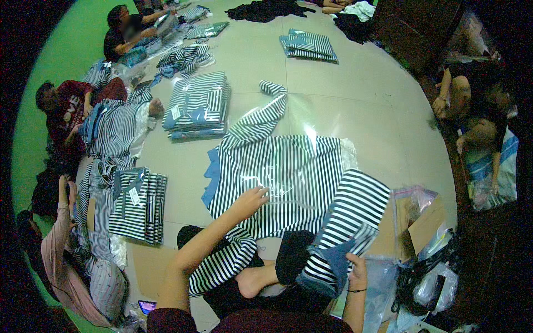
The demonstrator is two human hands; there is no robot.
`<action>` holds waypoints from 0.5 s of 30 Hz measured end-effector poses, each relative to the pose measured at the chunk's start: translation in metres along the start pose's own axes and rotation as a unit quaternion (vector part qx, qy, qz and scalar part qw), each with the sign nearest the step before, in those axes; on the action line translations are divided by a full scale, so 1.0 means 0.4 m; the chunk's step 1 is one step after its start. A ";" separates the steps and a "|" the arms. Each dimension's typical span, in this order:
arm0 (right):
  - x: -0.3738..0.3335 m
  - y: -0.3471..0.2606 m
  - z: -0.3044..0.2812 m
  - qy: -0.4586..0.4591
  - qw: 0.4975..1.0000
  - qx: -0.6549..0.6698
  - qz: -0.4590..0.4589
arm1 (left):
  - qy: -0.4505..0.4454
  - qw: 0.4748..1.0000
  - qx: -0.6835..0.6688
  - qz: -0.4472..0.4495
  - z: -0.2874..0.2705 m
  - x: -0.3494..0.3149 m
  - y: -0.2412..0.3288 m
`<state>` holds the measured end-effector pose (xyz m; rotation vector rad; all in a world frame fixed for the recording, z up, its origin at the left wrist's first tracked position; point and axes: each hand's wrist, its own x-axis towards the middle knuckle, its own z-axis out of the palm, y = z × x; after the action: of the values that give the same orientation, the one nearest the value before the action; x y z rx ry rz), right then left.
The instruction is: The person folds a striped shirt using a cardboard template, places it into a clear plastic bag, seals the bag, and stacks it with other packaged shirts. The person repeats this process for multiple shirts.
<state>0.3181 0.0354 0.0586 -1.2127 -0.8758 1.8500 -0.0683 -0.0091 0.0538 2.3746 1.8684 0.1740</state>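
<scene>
A black-and-white striped shirt (277, 166) with a blue collar lies spread flat on the tiled floor in front of me, under a sheet of clear plastic (311, 122). My left hand (252, 198) presses flat on the lower part of the shirt, fingers apart. My right hand (357, 270) grips the blue cuff end of the right striped sleeve (355, 211), which is folded back toward me. The other sleeve (261, 119) stretches away to the upper left. My bent legs and a bare foot (250, 280) are below the shirt.
Stacks of folded striped shirts lie at the left (139, 205), centre left (197, 105) and far centre (308, 45). Several people sit around the floor: along the left edge (66, 111) and at the right (472, 105). A cardboard box with plastic bags (419, 219) stands at my right.
</scene>
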 end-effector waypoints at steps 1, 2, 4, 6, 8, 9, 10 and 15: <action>-0.001 0.004 0.026 0.019 0.998 0.013 0.063 | 0.029 0.999 -0.036 0.012 0.049 -0.001 -0.012; -0.002 0.013 0.053 -0.025 0.995 0.050 0.082 | -0.025 0.994 -0.106 0.000 0.092 0.004 -0.021; -0.003 0.035 0.103 0.011 0.986 0.043 0.160 | -0.055 0.991 -0.118 -0.024 0.157 0.015 -0.030; -0.014 0.055 0.133 0.009 0.980 0.089 0.179 | -0.044 0.985 -0.165 -0.031 0.193 0.032 -0.040; -0.020 0.067 0.147 0.023 0.985 0.072 0.154 | -0.090 0.962 -0.224 -0.124 0.204 0.046 -0.048; -0.022 0.068 0.147 0.016 0.979 0.068 0.190 | -0.046 0.966 -0.218 -0.129 0.206 0.046 -0.045; -0.023 0.069 0.148 0.005 0.981 0.057 0.186 | -0.017 0.967 -0.218 -0.133 0.204 0.050 -0.045; -0.009 0.052 0.163 -0.033 0.985 0.002 0.167 | 0.066 0.947 -0.219 -0.223 0.204 0.083 -0.039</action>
<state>0.2537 0.0128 0.0631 -1.3680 -0.7362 2.1660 -0.0623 0.0252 -0.0288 1.6459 2.0984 0.6398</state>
